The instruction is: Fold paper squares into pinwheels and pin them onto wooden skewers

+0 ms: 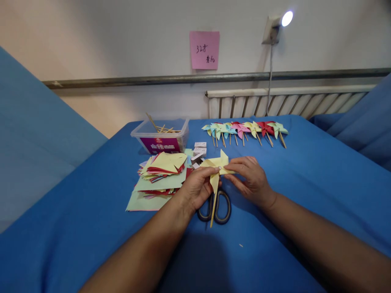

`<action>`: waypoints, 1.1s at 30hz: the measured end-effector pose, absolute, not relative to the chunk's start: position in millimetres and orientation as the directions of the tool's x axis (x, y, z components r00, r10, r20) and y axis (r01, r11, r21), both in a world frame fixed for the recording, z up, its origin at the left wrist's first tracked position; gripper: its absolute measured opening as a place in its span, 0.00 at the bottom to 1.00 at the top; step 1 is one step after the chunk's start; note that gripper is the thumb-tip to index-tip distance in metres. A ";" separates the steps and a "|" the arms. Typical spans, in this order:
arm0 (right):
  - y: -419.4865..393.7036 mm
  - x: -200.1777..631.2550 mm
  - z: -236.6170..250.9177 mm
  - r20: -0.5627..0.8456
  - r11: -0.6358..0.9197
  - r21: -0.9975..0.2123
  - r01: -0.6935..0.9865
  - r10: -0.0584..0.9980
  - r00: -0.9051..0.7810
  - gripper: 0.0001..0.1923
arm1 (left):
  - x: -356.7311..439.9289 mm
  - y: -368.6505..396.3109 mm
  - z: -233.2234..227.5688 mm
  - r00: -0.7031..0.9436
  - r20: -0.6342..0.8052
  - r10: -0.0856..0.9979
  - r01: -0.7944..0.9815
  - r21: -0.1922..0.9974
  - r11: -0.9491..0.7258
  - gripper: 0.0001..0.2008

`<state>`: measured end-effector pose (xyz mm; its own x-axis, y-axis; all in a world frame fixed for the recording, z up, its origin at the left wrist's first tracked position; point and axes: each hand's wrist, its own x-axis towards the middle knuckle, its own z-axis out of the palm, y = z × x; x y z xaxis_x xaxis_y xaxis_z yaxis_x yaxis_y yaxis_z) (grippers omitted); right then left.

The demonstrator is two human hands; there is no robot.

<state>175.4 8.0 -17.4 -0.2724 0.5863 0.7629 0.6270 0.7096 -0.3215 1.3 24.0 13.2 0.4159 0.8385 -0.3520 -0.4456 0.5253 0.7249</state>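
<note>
Yellow paper pinwheel (pixel 217 167) sits mid-table between both hands, its stick (pixel 213 209) running near-far, tip pointing toward the person over the scissors (pixel 218 207). Left hand (pixel 197 187) pinches the hub from the left, right hand (pixel 249 177) pinches a blade from the right; both equally close. Paper stack (pixel 160 175) lies left, finished pinwheels (pixel 244 130) far.

You had a row of finished pinwheels (pixel 246 130) along the tabletop's (pixel 320 183) far edge, a plastic tub of sticks (pixel 160 136) toward its far left corner, and a pink note (pixel 204 49) on the wall behind.
</note>
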 end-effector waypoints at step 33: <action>17.9 163.2 -23.0 -0.064 -0.159 -0.816 -0.556 0.981 -0.185 0.13 | 2.5 23.4 6.1 0.425 -0.356 0.832 -0.353 0.781 0.515 0.12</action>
